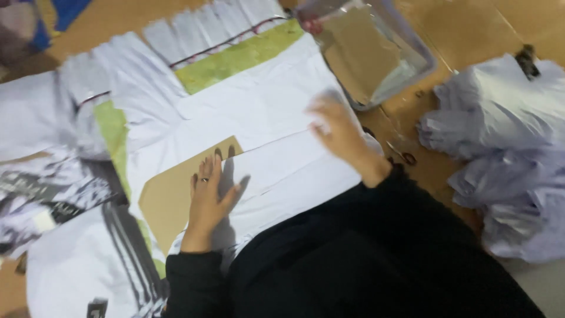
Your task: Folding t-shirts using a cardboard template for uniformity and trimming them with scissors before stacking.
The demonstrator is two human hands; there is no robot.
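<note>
Black sleeves at 6 o'clock, both hands flat on a white garment.

The black sleeve [365,259] fills the near edge. The left hand [207,203], ring on one finger, lies open and spread, palm down where the brown cardboard sheet [162,197] meets the white garment [259,112], gripping nothing. The right hand [338,132], blurred, rests open on the garment toward 1 o'clock, just beside a clear plastic tub [412,53]. A pile of white clothes [506,153] sits at 3 o'clock, well apart.
</note>
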